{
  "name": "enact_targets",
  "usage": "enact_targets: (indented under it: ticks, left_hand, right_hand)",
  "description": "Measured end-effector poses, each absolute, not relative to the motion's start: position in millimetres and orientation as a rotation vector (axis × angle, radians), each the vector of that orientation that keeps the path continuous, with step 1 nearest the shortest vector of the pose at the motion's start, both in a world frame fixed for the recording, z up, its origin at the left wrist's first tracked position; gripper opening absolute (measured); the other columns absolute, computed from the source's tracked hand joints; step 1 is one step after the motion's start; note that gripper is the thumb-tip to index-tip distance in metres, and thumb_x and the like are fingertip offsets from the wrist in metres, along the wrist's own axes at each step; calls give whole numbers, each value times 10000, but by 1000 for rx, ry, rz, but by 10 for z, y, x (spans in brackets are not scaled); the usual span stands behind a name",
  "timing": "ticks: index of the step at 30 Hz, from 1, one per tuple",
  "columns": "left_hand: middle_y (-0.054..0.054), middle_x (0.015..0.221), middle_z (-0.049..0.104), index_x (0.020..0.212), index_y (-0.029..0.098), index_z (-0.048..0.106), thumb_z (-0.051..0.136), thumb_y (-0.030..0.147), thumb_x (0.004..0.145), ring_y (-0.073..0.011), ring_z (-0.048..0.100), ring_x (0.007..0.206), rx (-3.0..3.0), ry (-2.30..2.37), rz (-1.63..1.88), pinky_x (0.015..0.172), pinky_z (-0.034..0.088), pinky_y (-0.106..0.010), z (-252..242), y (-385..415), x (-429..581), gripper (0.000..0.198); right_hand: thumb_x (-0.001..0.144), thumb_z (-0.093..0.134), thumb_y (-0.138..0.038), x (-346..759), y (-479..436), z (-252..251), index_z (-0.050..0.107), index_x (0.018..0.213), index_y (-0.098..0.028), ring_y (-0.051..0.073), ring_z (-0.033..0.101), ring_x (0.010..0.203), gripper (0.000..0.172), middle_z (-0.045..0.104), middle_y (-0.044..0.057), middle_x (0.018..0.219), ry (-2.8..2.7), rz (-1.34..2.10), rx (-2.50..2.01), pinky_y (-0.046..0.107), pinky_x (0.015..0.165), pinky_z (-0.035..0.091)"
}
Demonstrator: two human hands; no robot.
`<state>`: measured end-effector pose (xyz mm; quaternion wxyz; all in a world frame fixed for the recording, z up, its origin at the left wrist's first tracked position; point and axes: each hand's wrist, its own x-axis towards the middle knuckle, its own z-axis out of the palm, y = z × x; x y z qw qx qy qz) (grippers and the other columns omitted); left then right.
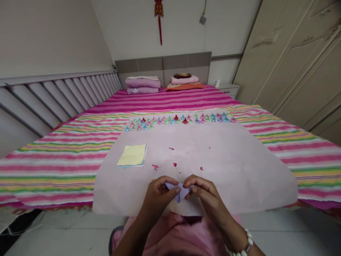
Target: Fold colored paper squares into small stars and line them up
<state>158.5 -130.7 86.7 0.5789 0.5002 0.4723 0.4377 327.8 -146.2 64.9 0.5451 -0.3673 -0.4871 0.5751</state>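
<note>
A small folded piece of purple origami paper (182, 193) is held between my two hands, close to the front edge of the pale sheet. My left hand (163, 191) pinches its left side, with the thumb lying across the front. At the right side, my right hand (202, 190) grips the paper between thumb and fingers. The paper comes to a point at the bottom and has a crease down its middle. Left of my hands lies a stack of square paper (132, 155), yellow on top with blue below.
Rows of small folded paper pieces (160, 121) in many colours line the far edge of the pale sheet (239, 170). Several red scraps (155, 167) lie ahead of my hands. Folded bedding (143, 84) sits by the headboard. A railing (77, 90) runs along the left.
</note>
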Motion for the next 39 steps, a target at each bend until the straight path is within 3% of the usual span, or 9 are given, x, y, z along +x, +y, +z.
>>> enact_targets:
  ticks: [6, 11, 16, 20, 23, 26, 29, 32, 39]
  left_hand:
    - [-7, 732, 689, 1156, 165, 568, 752, 241, 635, -133, 608, 633, 1103, 1038, 1078, 592, 466, -231, 853, -1308, 1624, 558]
    - [-17, 670, 698, 904, 142, 639, 805, 252, 562, -144, 619, 623, 988, 1102, 1058, 609, 461, -241, 824, -1304, 1641, 395]
    - [-9, 584, 660, 642, 141, 697, 768, 321, 616, -133, 571, 580, 1010, 1108, 1009, 576, 429, -234, 809, -1326, 1642, 195]
    - [-31, 643, 691, 682, 151, 735, 725, 370, 666, -171, 598, 648, 1098, 1144, 1028, 609, 441, -257, 839, -1321, 1637, 221]
    - [-39, 656, 696, 836, 137, 728, 613, 448, 766, -180, 614, 666, 1034, 1125, 1036, 638, 453, -277, 850, -1332, 1658, 339]
    - [-41, 773, 718, 989, 144, 666, 727, 358, 677, -181, 635, 733, 946, 1023, 1042, 699, 471, -288, 811, -1357, 1703, 383]
    - [-42, 806, 718, 895, 142, 657, 805, 222, 565, -178, 641, 771, 957, 961, 1076, 740, 477, -285, 740, -1357, 1734, 370]
    - [-28, 688, 696, 759, 132, 647, 777, 253, 609, -142, 617, 656, 967, 1025, 1123, 657, 470, -256, 688, -1316, 1719, 232]
    - [44, 551, 601, 659, 151, 566, 790, 231, 584, -77, 520, 523, 917, 1003, 1189, 538, 394, -193, 674, -1255, 1647, 248]
  right_hand:
    - [640, 778, -307, 3215, -1448, 683, 662, 811, -192, 107, 498, 530, 236, 594, -21, 638, -1067, 1367, -1059, 224, 492, 377]
    - [645, 765, -345, 3187, -1465, 729, 618, 615, -168, 106, 467, 503, 232, 563, -22, 541, -1075, 1374, -1084, 227, 485, 354]
    - [660, 751, -359, 3170, -1474, 726, 618, 610, -168, 109, 461, 506, 238, 558, -22, 542, -1090, 1370, -1069, 229, 487, 349]
    - [676, 734, -353, 3168, -1469, 720, 618, 591, -174, 121, 466, 531, 230, 555, -17, 553, -1093, 1359, -1071, 238, 505, 360]
    - [686, 721, -347, 3157, -1464, 717, 627, 582, -178, 134, 473, 562, 220, 563, -10, 570, -1058, 1309, -1074, 245, 528, 371]
    - [701, 709, -346, 3138, -1460, 688, 640, 604, -181, 145, 485, 594, 203, 574, -5, 589, -1014, 1263, -1069, 256, 573, 384]
    - [701, 714, -342, 3128, -1458, 635, 643, 608, -182, 151, 483, 622, 198, 572, -3, 602, -995, 1229, -1071, 265, 608, 381]
    - [696, 719, -361, 3130, -1458, 603, 641, 592, -183, 145, 451, 611, 220, 541, -10, 591, -990, 1186, -1094, 262, 591, 360]
    - [744, 676, -421, 3131, -1476, 656, 605, 607, -178, 130, 416, 576, 288, 494, -20, 579, -972, 1301, -1047, 252, 552, 330]
